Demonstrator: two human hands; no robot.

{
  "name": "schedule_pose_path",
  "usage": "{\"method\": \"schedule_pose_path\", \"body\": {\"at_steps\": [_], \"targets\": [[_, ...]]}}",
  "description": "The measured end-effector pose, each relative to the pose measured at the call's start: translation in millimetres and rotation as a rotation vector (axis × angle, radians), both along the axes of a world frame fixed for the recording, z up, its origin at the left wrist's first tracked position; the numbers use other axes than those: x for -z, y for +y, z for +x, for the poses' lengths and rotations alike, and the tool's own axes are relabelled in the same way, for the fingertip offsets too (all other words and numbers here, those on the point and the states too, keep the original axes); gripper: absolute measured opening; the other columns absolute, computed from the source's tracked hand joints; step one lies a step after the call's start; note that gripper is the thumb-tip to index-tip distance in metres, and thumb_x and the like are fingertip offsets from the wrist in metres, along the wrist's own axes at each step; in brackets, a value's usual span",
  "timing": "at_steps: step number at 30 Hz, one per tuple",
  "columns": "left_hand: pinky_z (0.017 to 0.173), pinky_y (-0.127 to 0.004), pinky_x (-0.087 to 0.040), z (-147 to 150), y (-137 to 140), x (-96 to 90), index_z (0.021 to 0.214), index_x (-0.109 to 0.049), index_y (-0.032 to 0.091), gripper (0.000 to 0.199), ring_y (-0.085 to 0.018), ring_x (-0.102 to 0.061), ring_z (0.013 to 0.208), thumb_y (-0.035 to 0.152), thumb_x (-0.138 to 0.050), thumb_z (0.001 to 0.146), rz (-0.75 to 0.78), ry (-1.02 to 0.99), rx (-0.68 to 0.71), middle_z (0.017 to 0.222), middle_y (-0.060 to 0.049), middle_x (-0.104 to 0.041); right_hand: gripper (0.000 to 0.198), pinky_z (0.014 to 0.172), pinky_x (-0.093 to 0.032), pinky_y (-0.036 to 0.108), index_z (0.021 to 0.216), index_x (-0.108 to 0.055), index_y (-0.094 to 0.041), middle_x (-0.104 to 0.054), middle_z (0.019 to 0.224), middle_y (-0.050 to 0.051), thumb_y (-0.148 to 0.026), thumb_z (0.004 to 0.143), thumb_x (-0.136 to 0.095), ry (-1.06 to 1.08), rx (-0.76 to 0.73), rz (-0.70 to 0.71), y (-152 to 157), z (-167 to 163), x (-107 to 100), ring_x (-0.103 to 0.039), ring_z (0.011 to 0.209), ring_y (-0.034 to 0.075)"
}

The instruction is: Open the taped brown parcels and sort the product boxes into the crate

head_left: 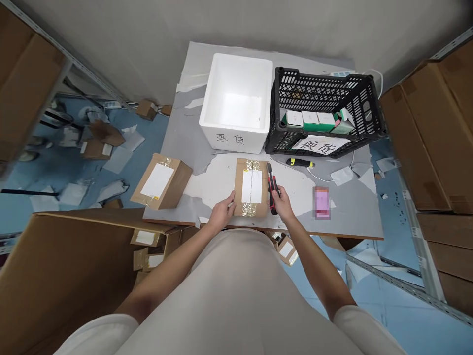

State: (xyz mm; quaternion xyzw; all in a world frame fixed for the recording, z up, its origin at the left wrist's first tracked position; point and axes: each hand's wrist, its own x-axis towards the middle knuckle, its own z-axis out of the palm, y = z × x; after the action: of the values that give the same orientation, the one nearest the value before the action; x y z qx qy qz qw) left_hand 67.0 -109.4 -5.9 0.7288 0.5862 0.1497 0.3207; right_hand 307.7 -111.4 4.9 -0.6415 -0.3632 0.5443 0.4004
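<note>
A taped cardboard box [252, 187] with a white label lies near the table's front edge. A thin dark line runs down the middle of its label. My left hand [222, 212] grips the lower left side of this box, thumb at its edge. Against the box's right side, my right hand [283, 202] is closed around a red and black utility knife [272, 189], its blade end pointing away from me. A second taped box [162, 181], also labelled, rests tilted in view at the table's left.
Behind stand a white foam box [236, 130] and a black plastic crate [327, 130] holding small green-and-white cartons. A yellow-black tool [300, 162] and a blurred pink item [322, 202] lie on the right. A large open carton [74, 261] stands left of me.
</note>
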Motion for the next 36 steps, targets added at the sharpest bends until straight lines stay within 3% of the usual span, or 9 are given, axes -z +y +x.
{"method": "schedule_pose_path", "body": {"at_steps": [6,9,12,16,19,23,29,33,36], "targets": [[0.068,-0.032,-0.052,-4.9,-6.2,0.9,0.14,-0.04,0.022,0.051,-0.017,-0.064,0.067,0.028,-0.043,0.09,-0.023,-0.037,-0.006,0.101,-0.006,-0.07,0.047,0.05,-0.046,0.025,0.114,-0.044,-0.02,-0.054,0.067,-0.005,-0.054,0.082,-0.05,0.033,-0.025,-0.021,-2.7,6.2,7.4,-0.053,0.053,0.011],[0.071,-0.032,-0.054,-8.4,6.7,-0.6,0.14,-0.04,0.021,0.055,-0.018,-0.066,0.075,0.031,-0.049,0.087,-0.01,-0.018,0.006,0.109,-0.008,-0.067,0.05,0.051,-0.049,0.026,0.112,-0.042,-0.022,-0.063,0.091,0.001,-0.056,0.078,-0.055,0.092,0.059,-0.017,-17.8,3.0,8.1,-0.055,0.057,0.01],[0.082,-0.036,-0.054,-2.5,48.1,-2.0,0.139,-0.04,0.017,0.059,-0.022,-0.065,0.094,0.037,-0.052,0.084,0.071,-0.016,-0.007,0.124,-0.013,-0.058,0.05,0.051,-0.052,0.027,0.108,-0.043,-0.024,-0.062,0.112,0.006,-0.058,0.075,-0.059,0.164,0.166,-0.081,-45.5,1.9,7.2,-0.057,0.061,0.009],[0.108,-0.042,-0.037,15.9,126.6,-0.7,0.136,-0.043,0.01,0.06,-0.028,-0.042,0.131,0.034,-0.055,0.083,0.159,-0.07,0.014,0.14,-0.016,-0.045,0.048,0.056,-0.056,0.032,0.099,-0.045,-0.025,-0.065,0.104,0.003,-0.055,0.07,-0.068,0.346,0.294,-0.261,-82.2,-4.0,4.4,-0.066,0.067,0.015],[0.103,-0.038,-0.043,20.9,157.9,3.8,0.122,-0.057,0.013,0.043,-0.025,-0.057,0.116,0.031,-0.053,0.083,-0.038,-0.204,0.043,0.123,-0.011,-0.062,0.045,0.071,-0.058,0.039,0.096,-0.046,-0.026,-0.068,0.099,0.002,-0.05,0.069,-0.073,0.512,0.39,-0.284,-93.8,-12.4,1.7,-0.071,0.085,0.022],[0.095,-0.035,-0.049,8.9,153.2,10.0,0.114,-0.062,0.015,0.038,-0.021,-0.065,0.101,0.032,-0.055,0.081,-0.144,-0.316,-0.068,0.113,-0.01,-0.067,0.043,0.08,-0.058,0.042,0.095,-0.046,-0.025,-0.071,0.091,0.003,-0.049,0.07,-0.073,0.564,0.454,-0.252,-88.6,-15.4,1.2,-0.069,0.094,0.024],[0.097,-0.034,-0.045,-0.7,163.9,6.5,0.135,-0.044,0.016,0.062,-0.021,-0.054,0.119,0.02,-0.054,0.074,-0.12,-0.297,-0.058,0.135,-0.011,-0.053,0.034,0.088,-0.055,0.043,0.096,-0.046,-0.026,-0.072,0.097,0.003,-0.046,0.079,-0.065,0.553,0.393,-0.193,-56.3,5.5,3.1,-0.07,0.094,0.022],[0.088,-0.032,-0.047,-16.4,160.2,-5.4,0.112,-0.064,0.015,0.042,-0.021,-0.063,0.097,0.027,-0.057,0.073,-0.089,-0.16,-0.083,0.109,-0.007,-0.069,0.028,0.084,-0.057,0.044,0.094,-0.045,-0.026,-0.072,0.097,0.002,-0.043,0.082,-0.063,0.508,0.38,-0.158,-26.7,24.7,4.8,-0.071,0.088,0.02],[0.074,-0.03,-0.048,-43.4,116.9,-8.7,0.088,-0.071,0.015,0.033,-0.02,-0.063,0.078,0.043,-0.056,0.077,-0.068,-0.111,-0.192,0.085,-0.006,-0.072,0.023,0.08,-0.059,0.041,0.093,-0.045,-0.026,-0.072,0.096,0.001,-0.04,0.084,-0.06,0.503,0.387,-0.1,0.9,35.8,8.7,-0.07,0.089,0.019]]}}
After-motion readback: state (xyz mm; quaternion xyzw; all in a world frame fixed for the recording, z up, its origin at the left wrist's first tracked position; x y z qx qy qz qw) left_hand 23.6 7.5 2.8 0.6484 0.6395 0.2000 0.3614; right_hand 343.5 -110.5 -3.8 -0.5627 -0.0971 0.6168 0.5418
